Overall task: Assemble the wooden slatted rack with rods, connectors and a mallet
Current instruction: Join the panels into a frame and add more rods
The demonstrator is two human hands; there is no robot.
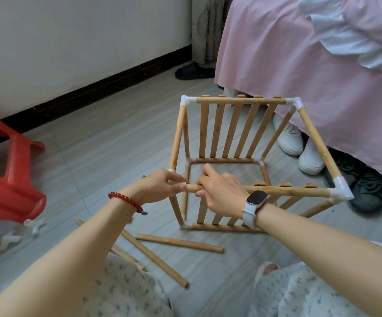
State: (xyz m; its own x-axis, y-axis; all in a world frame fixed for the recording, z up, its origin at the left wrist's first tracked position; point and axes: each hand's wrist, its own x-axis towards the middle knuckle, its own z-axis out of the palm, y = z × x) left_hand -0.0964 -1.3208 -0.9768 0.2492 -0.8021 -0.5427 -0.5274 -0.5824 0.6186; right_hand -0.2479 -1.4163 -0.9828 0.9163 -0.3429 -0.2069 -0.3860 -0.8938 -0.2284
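A box-shaped wooden rack frame (240,124) stands on the floor, made of rods, slats and white corner connectors. My right hand (219,191) grips the near top rod (295,191) at its left end. My left hand (162,186) pinches the white corner connector (183,184) at the near left corner, right beside that rod end. A thin gap shows between rod end and connector. Two loose rods (178,243) lie on the floor in front of the frame. No mallet is in view.
A red plastic stool (9,170) lies at the left. Two spare white connectors (33,226) lie on the floor beneath it. A bed with a pink skirt (311,76) stands at the right, with white shoes (299,145) and dark shoes under its edge. My knees fill the bottom.
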